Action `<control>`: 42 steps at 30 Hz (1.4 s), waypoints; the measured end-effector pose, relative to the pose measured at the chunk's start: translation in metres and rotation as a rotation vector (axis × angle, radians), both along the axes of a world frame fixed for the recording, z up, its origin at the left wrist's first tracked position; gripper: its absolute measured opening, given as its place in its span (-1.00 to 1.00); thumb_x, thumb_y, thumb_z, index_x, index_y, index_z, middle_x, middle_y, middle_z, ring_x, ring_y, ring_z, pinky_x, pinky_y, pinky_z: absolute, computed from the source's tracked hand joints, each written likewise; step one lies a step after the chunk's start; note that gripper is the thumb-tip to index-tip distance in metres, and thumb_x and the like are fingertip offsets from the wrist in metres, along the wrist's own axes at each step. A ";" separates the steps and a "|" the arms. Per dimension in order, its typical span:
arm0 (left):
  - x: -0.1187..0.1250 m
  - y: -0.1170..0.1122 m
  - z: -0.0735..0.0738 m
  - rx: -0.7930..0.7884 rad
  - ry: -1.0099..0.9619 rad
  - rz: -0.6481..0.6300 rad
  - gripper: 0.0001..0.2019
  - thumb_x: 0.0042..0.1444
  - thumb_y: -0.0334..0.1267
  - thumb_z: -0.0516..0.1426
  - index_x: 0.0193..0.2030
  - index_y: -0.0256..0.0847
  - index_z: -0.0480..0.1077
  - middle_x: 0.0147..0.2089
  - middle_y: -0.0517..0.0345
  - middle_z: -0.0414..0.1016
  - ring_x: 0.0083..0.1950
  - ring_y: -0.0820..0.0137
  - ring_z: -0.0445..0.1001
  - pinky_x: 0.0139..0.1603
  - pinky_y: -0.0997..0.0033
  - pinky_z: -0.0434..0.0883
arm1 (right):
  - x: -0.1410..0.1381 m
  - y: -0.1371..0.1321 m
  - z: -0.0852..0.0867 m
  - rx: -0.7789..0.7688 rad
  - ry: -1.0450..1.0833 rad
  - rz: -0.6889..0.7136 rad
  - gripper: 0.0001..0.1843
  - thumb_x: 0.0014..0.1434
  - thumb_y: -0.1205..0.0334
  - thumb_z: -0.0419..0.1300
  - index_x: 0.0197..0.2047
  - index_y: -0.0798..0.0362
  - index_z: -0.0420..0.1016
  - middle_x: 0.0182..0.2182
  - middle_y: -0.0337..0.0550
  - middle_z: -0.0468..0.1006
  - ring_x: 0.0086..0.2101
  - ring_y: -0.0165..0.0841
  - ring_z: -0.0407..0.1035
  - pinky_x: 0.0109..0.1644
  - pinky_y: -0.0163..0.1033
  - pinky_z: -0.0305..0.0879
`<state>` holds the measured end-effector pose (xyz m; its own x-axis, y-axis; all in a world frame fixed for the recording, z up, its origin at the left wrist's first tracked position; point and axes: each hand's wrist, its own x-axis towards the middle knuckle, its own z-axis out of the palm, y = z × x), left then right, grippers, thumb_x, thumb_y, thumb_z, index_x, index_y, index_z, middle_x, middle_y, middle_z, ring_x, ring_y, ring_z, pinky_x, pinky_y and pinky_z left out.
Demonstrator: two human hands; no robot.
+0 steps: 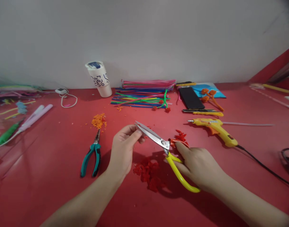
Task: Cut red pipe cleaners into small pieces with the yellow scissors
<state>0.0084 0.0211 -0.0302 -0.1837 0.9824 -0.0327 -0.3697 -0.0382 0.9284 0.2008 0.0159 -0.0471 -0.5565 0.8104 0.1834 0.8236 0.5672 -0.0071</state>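
Note:
My right hand (194, 162) grips a pair of scissors (156, 138) with yellow handles, its blades pointing up and left toward my left hand. Thumb and fingers of my left hand (126, 143) are pinched together at the blade tips; what they hold, if anything, is too small to make out. Below the scissors lies a loose heap of red fuzzy pieces (150, 173). A smaller group of red clippings (180, 135) sits just behind my right hand. Left of my left hand, teal-handled pliers (94, 157) rest on the red table, near an orange fluff pile (98, 120).
Bundles of coloured pipe cleaners (142, 96) lie along the wall beside a white tumbler (99, 78). To the right are a black phone (191, 98), a utility knife (203, 112) and a yellow glue gun (215, 129) with its cord. A pink wand-like tool (37, 116) lies left.

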 end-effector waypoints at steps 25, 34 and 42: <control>0.015 -0.016 -0.002 -0.267 -0.043 -0.666 -0.92 -0.04 -0.33 0.14 -0.44 -0.32 0.40 -0.51 0.19 0.39 -0.53 0.58 0.32 -0.46 0.58 0.26 | -0.019 -0.003 0.020 -0.949 1.168 -0.229 -0.74 -0.02 0.04 0.11 -0.37 0.06 0.25 -0.74 -0.44 0.23 -0.79 -0.58 0.02 -0.74 -0.43 -0.04; 0.021 -0.018 -0.005 -0.256 0.138 -0.521 -0.87 -0.20 -0.31 0.24 -0.48 -0.28 0.39 -0.52 0.22 0.39 -0.54 0.56 0.33 -0.44 0.53 0.28 | -0.020 -0.006 0.022 -0.916 1.095 -0.243 -0.88 -0.06 0.30 0.07 -0.54 0.05 0.16 -0.76 -0.47 0.16 -0.76 -0.61 0.00 -0.72 -0.46 -0.09; 0.017 -0.012 -0.002 -0.176 0.118 -0.323 -0.96 -0.17 -0.38 0.19 -0.52 -0.29 0.39 -0.61 0.26 0.35 -0.59 0.58 0.28 -0.50 0.56 0.24 | -0.014 -0.002 0.020 -0.661 0.864 -0.149 -0.76 -0.03 0.11 0.11 -0.52 0.05 0.13 -0.65 -0.39 0.15 -0.61 -0.54 0.04 -0.58 -0.40 -0.04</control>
<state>0.0255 0.0095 -0.0320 0.1221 0.9714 -0.2036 -0.2268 0.2270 0.9471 0.1866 0.0140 -0.0274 -0.3374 0.9409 -0.0309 0.4545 0.1340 -0.8806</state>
